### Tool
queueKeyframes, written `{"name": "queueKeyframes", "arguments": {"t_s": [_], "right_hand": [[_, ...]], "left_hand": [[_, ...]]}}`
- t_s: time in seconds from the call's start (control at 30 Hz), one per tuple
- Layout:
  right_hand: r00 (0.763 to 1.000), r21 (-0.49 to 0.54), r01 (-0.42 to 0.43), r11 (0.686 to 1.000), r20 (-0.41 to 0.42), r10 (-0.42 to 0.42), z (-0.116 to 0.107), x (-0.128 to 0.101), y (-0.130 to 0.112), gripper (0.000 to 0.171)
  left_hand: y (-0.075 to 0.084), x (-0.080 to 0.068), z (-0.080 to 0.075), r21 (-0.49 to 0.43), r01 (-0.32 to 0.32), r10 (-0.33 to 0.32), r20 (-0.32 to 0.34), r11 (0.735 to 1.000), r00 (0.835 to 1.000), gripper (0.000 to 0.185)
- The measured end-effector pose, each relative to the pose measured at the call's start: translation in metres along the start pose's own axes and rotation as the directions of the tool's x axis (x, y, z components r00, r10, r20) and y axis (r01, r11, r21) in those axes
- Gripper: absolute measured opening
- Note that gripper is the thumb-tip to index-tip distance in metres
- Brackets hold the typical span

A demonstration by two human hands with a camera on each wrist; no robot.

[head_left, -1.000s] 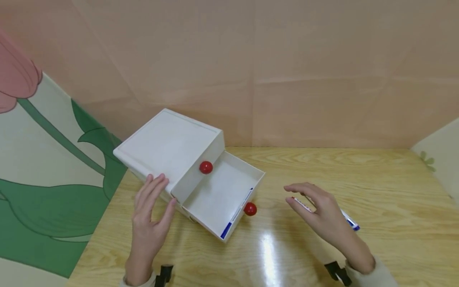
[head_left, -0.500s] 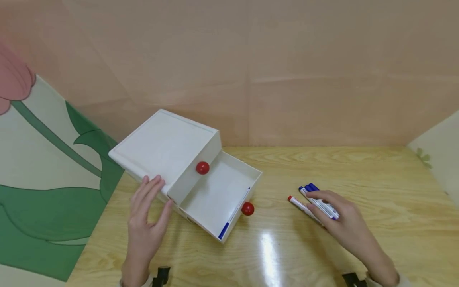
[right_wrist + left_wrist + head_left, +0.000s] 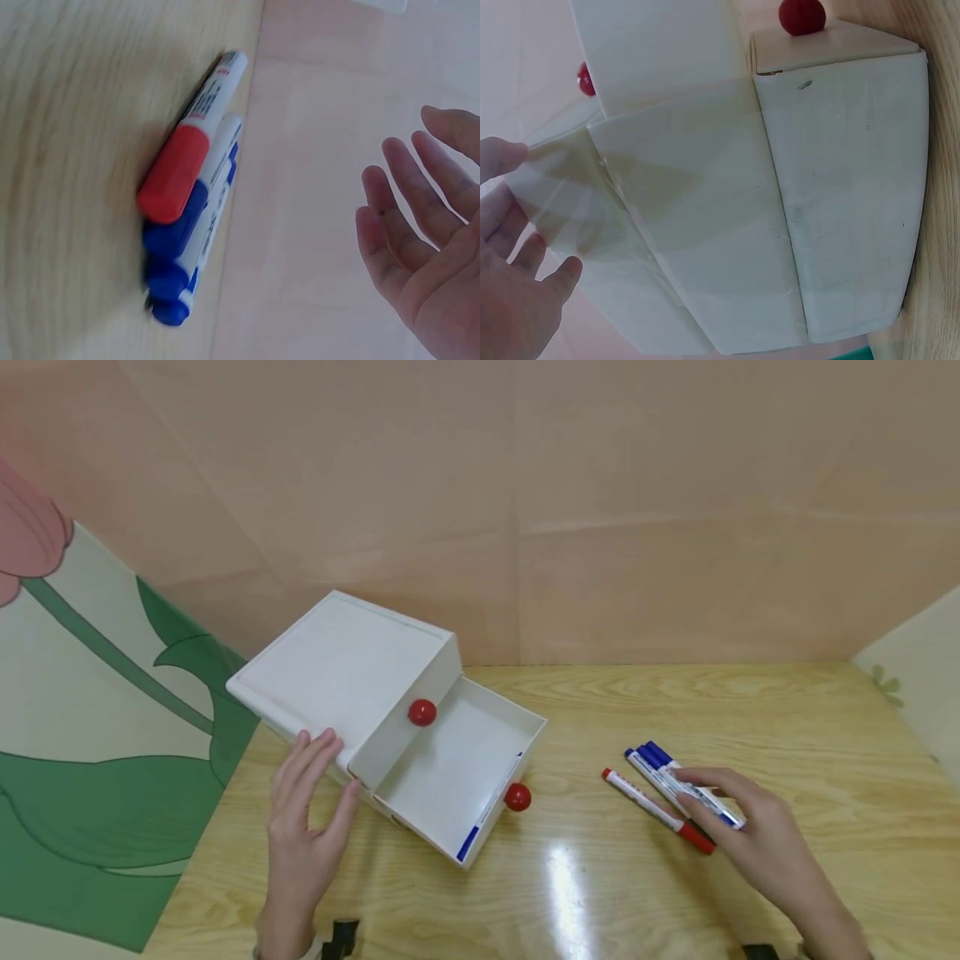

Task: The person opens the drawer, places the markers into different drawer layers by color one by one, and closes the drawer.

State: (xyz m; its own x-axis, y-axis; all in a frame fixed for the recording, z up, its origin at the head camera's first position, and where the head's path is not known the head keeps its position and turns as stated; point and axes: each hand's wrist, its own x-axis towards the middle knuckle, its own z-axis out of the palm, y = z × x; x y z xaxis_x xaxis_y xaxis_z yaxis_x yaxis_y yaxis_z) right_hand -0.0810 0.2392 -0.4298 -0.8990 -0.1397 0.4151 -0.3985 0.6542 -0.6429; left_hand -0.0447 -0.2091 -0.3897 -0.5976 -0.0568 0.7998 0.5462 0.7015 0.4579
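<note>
A white drawer box (image 3: 345,668) stands on the table at the left, its lower drawer (image 3: 461,760) pulled out. Red ball knobs mark the upper front (image 3: 422,712) and the pulled-out drawer front (image 3: 517,797). My left hand (image 3: 307,835) rests its fingertips along the near top edge of the box, fingers fairly straight. To the right, a red marker (image 3: 645,803) lies next to several blue markers (image 3: 660,764). Over their near ends hovers my right hand (image 3: 761,831), apart from the markers in the right wrist view and holding nothing; there the red cap (image 3: 174,172) and blue caps (image 3: 169,277) show.
The wood-grain table (image 3: 585,710) carries everything. A plain beige backdrop (image 3: 637,527) rises behind it. At the left is a panel with a green leaf pattern (image 3: 97,810). A blue-ended strip (image 3: 468,843) lies along the drawer's front wall.
My right hand has moved to the right, from beside the drawer to over the markers' near ends, uncovering more of them. The left hand stays at the box edge.
</note>
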Motion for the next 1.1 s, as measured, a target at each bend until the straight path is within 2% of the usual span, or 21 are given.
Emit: {"name": "queueKeyframes", "arguments": {"t_s": [0.17, 0.37, 0.6, 0.97, 1.1], "right_hand": [[1.000, -0.042, 0.022, 0.999, -0.010, -0.023, -0.003, -0.006, 0.012, 0.033], [0.999, -0.102, -0.008, 0.995, 0.033, 0.011, -0.008, -0.013, 0.024, 0.027], [0.998, -0.138, 0.050, 0.989, 0.040, -0.045, -0.008, -0.019, 0.035, 0.026], [0.988, -0.172, -0.029, 0.985, 0.144, 0.055, -0.006, -0.023, 0.045, 0.024], [0.986, -0.167, -0.027, 0.986, 0.157, 0.053, -0.005, -0.024, 0.048, 0.025]], "left_hand": [[0.000, 0.000, 0.000, 0.000, 0.002, -0.002, 0.001, 1.000, 1.000, 0.042], [0.000, 0.000, 0.000, 0.002, 0.004, -0.004, 0.002, 1.000, 1.000, 0.043], [0.001, 0.001, -0.001, 0.002, -0.006, 0.006, 0.004, 1.000, 1.000, 0.042], [0.001, 0.000, -0.002, 0.010, 0.000, -0.001, 0.010, 1.000, 1.000, 0.042], [0.001, 0.000, -0.002, 0.012, 0.003, -0.003, 0.016, 1.000, 1.000, 0.043]]}}
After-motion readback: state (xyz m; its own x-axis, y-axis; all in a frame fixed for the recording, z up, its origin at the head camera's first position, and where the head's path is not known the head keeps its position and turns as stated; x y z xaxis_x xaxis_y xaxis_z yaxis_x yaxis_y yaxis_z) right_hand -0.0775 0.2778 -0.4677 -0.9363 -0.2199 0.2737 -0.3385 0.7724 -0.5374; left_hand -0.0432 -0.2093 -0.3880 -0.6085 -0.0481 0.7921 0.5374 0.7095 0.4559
